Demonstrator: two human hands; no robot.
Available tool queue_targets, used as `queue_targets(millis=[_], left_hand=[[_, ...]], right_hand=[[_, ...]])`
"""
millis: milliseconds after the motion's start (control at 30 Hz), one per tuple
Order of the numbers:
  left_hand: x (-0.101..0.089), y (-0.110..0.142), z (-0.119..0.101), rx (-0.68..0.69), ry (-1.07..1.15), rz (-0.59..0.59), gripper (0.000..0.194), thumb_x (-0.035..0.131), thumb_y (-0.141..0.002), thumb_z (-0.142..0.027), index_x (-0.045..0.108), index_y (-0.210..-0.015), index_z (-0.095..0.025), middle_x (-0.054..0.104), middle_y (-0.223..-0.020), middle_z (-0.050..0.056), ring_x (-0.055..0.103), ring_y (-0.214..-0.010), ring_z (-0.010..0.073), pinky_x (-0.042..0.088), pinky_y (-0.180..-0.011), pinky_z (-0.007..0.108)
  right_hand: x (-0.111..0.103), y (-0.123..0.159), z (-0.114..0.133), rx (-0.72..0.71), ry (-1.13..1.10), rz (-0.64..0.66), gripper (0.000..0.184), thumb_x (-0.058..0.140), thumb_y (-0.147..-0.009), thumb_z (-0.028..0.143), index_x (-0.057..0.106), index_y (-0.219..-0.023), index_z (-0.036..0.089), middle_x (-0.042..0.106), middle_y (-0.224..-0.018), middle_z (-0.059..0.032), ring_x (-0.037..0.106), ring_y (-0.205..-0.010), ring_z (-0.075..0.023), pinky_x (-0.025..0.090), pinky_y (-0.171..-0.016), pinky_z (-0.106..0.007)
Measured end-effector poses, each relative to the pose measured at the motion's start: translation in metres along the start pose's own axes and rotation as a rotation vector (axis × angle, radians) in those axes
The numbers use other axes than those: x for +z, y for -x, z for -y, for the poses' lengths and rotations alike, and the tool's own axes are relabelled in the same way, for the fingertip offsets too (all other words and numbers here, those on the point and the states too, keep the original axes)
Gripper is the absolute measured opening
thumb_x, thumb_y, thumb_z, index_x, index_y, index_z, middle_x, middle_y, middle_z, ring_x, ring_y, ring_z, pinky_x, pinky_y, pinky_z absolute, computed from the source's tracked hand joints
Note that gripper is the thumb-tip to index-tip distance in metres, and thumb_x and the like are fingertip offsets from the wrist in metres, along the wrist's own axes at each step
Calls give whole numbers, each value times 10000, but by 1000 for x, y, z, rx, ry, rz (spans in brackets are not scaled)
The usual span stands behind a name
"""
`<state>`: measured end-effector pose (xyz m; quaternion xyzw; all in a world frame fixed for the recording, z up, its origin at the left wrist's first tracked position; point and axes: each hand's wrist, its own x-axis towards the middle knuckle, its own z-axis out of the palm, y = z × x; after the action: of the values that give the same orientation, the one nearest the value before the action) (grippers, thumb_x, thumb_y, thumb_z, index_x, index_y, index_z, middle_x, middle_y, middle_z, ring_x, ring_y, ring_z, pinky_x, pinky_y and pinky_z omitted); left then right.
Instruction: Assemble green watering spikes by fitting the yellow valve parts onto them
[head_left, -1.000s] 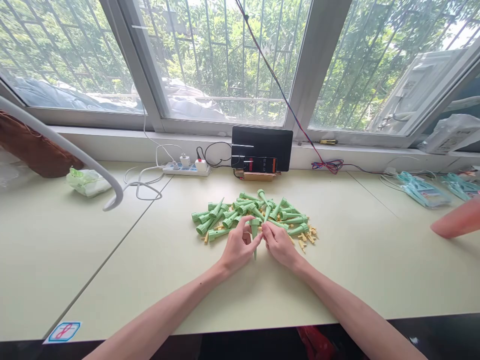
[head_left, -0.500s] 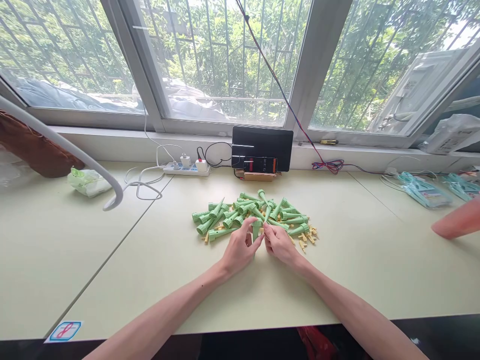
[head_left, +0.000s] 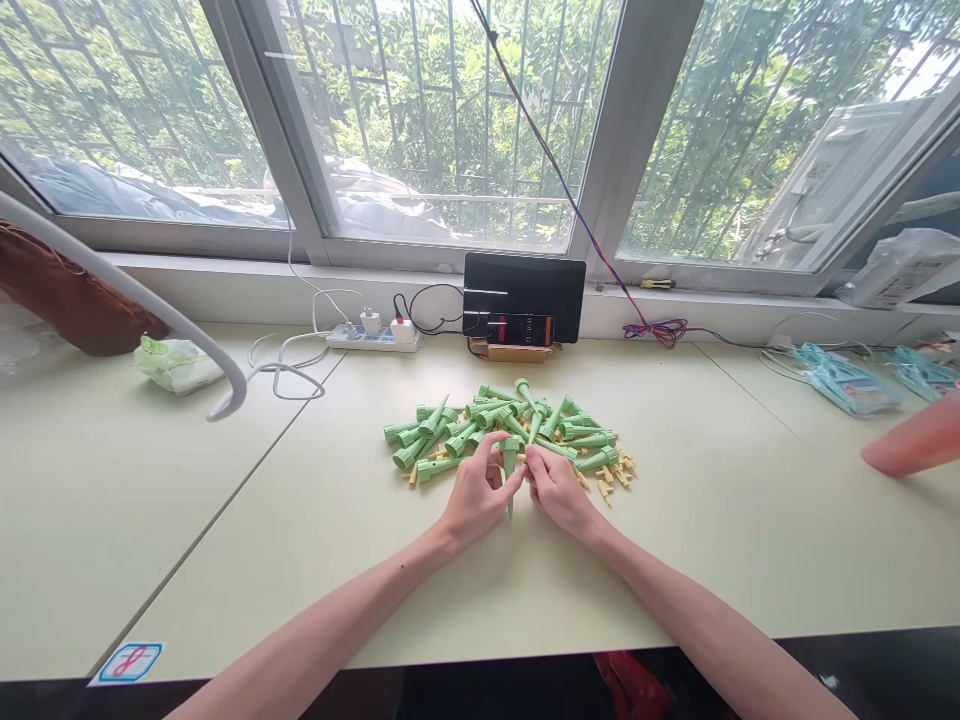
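Observation:
A heap of green cone-shaped plastic spikes (head_left: pixel 487 425) lies on the pale table, with small yellow pieces (head_left: pixel 611 475) scattered at its right and front edges. My left hand (head_left: pixel 474 492) is closed on one green spike (head_left: pixel 510 468), held upright with its tip pointing down, just in front of the heap. My right hand (head_left: pixel 556 487) pinches at the top of that same spike, fingertips meeting those of the left. Whether a yellow piece sits between the right fingers is hidden.
A black tablet with a phone (head_left: pixel 523 327) leaning on it stands behind the heap. A white power strip (head_left: pixel 373 336) with cables lies at back left. Blue packets (head_left: pixel 847 380) lie at far right, near another person's arm (head_left: pixel 911 445). A curved white tube (head_left: pixel 127 290) crosses the left.
Both hands stayed in place at the front of the heap. The spike's tip dipped behind the left hand half a second ago and shows below the fingers again now.

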<state>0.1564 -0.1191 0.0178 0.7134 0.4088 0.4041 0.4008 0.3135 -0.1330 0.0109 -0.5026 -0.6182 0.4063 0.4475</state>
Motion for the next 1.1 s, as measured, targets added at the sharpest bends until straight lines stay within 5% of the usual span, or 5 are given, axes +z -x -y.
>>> queue_targets(millis=[200, 600, 1100], left_hand=[[2, 1, 4, 81, -129, -22, 380, 563, -890, -341, 451, -1234, -222, 428, -647, -86, 377, -460, 68, 337, -492, 200], [2, 1, 10, 173, -279, -20, 321, 535, -906, -262, 483, -1222, -241, 438, -657, -80, 389, -476, 72, 348, -532, 204], [-1, 0, 14, 228, -376, -11, 356, 526, -920, -244, 488, -1273, -224, 458, -654, -68, 398, -515, 85, 359, -560, 213]], right_hand=[[-1, -2, -5, 20, -10, 22, 511, 347, -977, 600, 365, -624, 230, 405, -473, 34, 389, -457, -135, 331, -471, -276], [-6, -5, 7, 275, -491, 227, 570, 560, -843, 667, 268, -618, 232, 142, -550, 111, 103, -436, -42, 65, -401, -198], [-13, -7, 9, 412, -594, 304, 604, 593, -854, 623, 229, -586, 222, 161, -502, 115, 170, -359, -29, 51, -380, -184]])
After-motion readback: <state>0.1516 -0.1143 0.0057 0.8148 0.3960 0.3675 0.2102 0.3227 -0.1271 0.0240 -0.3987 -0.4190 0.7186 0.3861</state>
